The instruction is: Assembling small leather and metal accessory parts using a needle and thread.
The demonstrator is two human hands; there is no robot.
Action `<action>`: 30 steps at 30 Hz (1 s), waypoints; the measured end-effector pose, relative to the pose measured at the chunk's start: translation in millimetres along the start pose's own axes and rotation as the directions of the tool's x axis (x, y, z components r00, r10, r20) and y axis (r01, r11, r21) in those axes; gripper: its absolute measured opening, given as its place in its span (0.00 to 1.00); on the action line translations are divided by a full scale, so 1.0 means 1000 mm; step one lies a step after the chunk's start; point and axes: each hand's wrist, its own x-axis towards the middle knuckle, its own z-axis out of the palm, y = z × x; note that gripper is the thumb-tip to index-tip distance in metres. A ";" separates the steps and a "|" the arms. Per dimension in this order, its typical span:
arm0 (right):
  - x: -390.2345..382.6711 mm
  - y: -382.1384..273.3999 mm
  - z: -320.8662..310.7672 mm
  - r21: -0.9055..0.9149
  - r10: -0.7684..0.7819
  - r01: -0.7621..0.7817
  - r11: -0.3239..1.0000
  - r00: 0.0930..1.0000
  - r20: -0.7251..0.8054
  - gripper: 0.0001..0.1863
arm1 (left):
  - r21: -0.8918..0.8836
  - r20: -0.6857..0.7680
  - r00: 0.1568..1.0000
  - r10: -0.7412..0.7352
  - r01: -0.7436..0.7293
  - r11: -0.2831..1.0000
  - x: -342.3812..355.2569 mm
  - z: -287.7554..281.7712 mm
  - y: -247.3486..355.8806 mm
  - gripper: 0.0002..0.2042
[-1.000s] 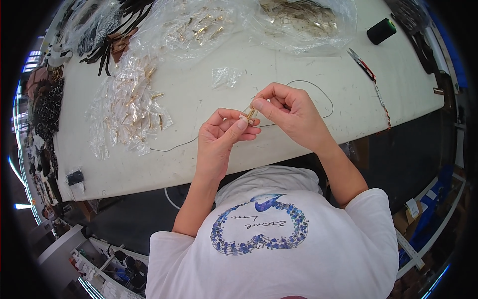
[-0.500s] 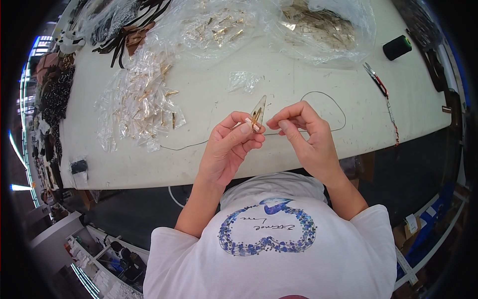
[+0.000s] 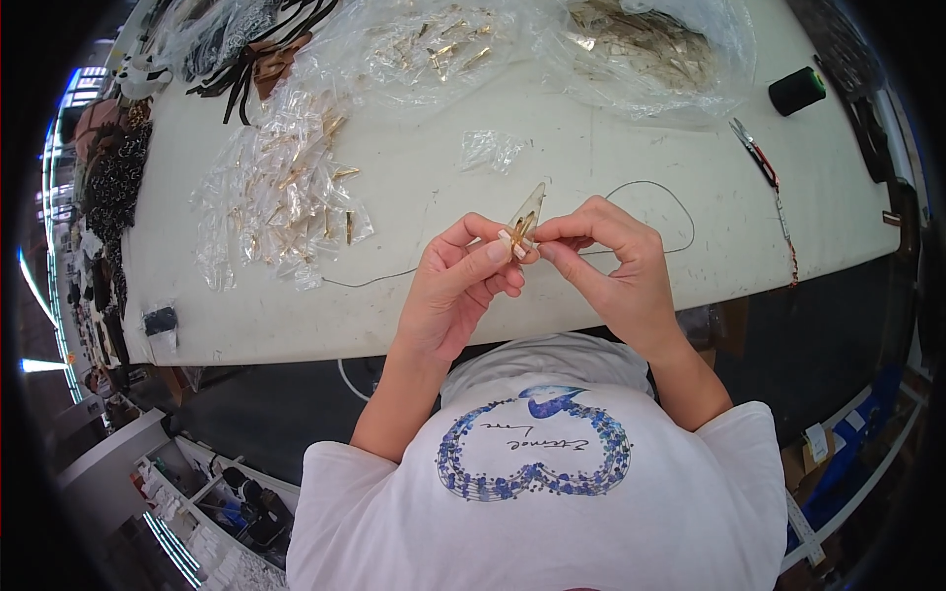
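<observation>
In my left hand (image 3: 458,281) a small pointed hair clip (image 3: 526,212) is pinched between thumb and fingers. Its body is see-through and yellowish, with gold metal inside and small pale pieces at the lower end. My right hand (image 3: 626,261) meets it from the right, thumb and forefinger closed in a pinch at the clip's lower end. What those fingertips hold is too small to make out. A thin dark thread (image 3: 687,219) lies on the table, passing behind both hands and looping out to the right.
Left lies a pile of small clear bags with gold clips (image 3: 286,187). Larger plastic bags of clips (image 3: 439,49) and translucent pieces (image 3: 641,54) stand at the back. A small clear packet (image 3: 491,150), a black thread spool (image 3: 796,91) and red-handled snips (image 3: 757,158) lie on the white table (image 3: 414,217).
My right hand has moved left and its fingertips now touch the clip; before, a small gap lay between. The clip has tilted slightly to the right. The whole view has shifted a little.
</observation>
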 end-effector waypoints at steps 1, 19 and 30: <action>-0.001 0.000 0.000 0.001 0.003 -0.003 1.000 1.000 0.000 0.08 | 0.010 -0.006 1.000 -0.001 0.001 1.000 0.000 0.000 0.000 0.03; -0.005 0.007 0.001 -0.015 -0.004 0.004 1.000 1.000 -0.030 0.08 | -0.006 -0.013 0.999 -0.051 0.050 0.999 0.002 -0.002 -0.005 0.04; -0.005 0.011 0.002 -0.019 0.006 -0.007 1.000 0.999 -0.041 0.08 | 0.018 -0.027 0.999 -0.044 0.044 0.999 0.002 -0.004 -0.006 0.04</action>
